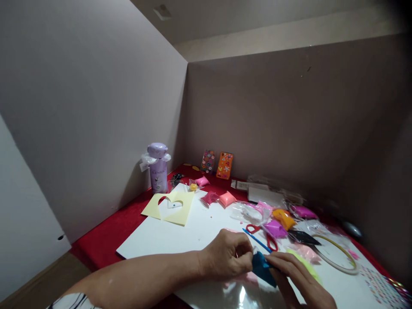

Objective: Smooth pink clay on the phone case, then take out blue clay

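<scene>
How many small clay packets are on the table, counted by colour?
Pink clay packets: 3
Purple clay packets: 2
Orange clay packet: 1
Black clay packet: 1
Blue clay packet, held by both hands: 1
Total: 8

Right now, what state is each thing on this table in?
Blue clay packet: pinched between both hands, above the white board.
Left hand: closed on the packet.
Right hand: closed on the packet.
Red scissors: lying flat, untouched.
Yellow card: flat, heart shape cut out.
Purple bottle: upright, capped.
White board: flat on the red cloth.
</scene>
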A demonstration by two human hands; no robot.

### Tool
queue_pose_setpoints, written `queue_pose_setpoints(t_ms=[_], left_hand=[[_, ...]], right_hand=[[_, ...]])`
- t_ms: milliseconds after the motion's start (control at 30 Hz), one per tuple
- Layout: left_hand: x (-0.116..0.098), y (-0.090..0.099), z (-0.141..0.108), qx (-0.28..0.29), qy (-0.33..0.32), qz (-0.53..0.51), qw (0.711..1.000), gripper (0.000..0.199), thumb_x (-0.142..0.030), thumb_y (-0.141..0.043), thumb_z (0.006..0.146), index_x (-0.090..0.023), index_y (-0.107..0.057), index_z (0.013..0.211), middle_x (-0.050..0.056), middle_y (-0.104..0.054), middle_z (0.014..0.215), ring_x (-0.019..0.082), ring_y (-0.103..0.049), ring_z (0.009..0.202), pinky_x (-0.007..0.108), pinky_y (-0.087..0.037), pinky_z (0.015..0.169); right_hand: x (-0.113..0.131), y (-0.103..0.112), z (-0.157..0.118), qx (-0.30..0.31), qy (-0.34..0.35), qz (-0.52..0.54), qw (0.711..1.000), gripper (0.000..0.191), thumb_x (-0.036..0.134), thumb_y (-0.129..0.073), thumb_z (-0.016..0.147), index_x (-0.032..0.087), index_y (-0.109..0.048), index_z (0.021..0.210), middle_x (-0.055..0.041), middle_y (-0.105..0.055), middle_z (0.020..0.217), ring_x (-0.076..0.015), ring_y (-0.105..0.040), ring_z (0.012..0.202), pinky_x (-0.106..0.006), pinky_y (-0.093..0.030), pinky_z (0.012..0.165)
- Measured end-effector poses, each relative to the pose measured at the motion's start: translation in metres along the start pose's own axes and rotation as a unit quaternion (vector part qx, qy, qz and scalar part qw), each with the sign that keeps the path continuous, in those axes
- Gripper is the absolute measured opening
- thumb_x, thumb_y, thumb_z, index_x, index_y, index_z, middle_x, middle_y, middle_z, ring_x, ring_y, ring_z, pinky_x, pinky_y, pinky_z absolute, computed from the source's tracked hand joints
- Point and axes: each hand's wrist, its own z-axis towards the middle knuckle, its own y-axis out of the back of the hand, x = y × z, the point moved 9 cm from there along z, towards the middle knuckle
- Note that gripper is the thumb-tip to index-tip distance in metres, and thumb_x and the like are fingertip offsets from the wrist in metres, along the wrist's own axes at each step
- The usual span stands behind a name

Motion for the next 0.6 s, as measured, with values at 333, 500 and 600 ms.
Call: queue_pose_setpoints(t_ms=[333,500,600], left_hand=[[-0.0047,0.0002,-0.0001,0.002,0.003,-0.008,1.000,0.007,-0.010,-0.052,0.065,-0.015,-0.049,0.060,-0.003,-0.048,0.057,0.006,-0.041,0.050,0.017,-0.033,0.049],[-0.0050,0.0027,0.0012,-0.007,-0.005,0.001,1.000,0.009,-0.010,-0.052,0.065,-0.015,-0.048,0.060,-0.003,-0.047,0.057,0.005,-0.040,0.050,0.016,-0.032,0.049],[-0.0040,0.0026,0.0007,-0.010,-0.008,0.005,1.000,0.009,-0.009,-0.052,0.065,-0.015,-0.048,0.059,-0.004,-0.047,0.056,0.005,-0.039,0.049,0.016,-0.032,0.049]], right_hand=[[0.0050,-0.0011,0.0033,0.018,0.040,-0.016,0.999,0.022,0.018,-0.051,0.086,0.020,-0.055,0.107,-0.0071,-0.062,0.098,-0.0137,-0.064,0.092,-0.019,-0.053,0.076],[0.0062,-0.0022,0.0034,0.024,0.048,-0.024,0.998,0.023,0.017,-0.050,0.086,0.020,-0.055,0.108,-0.0066,-0.062,0.097,-0.0133,-0.064,0.091,-0.018,-0.052,0.075],[0.0065,-0.0029,0.0028,0.025,0.048,-0.020,0.998,0.023,0.017,-0.050,0.086,0.020,-0.055,0.108,-0.0069,-0.062,0.098,-0.0131,-0.063,0.092,-0.018,-0.052,0.076]])
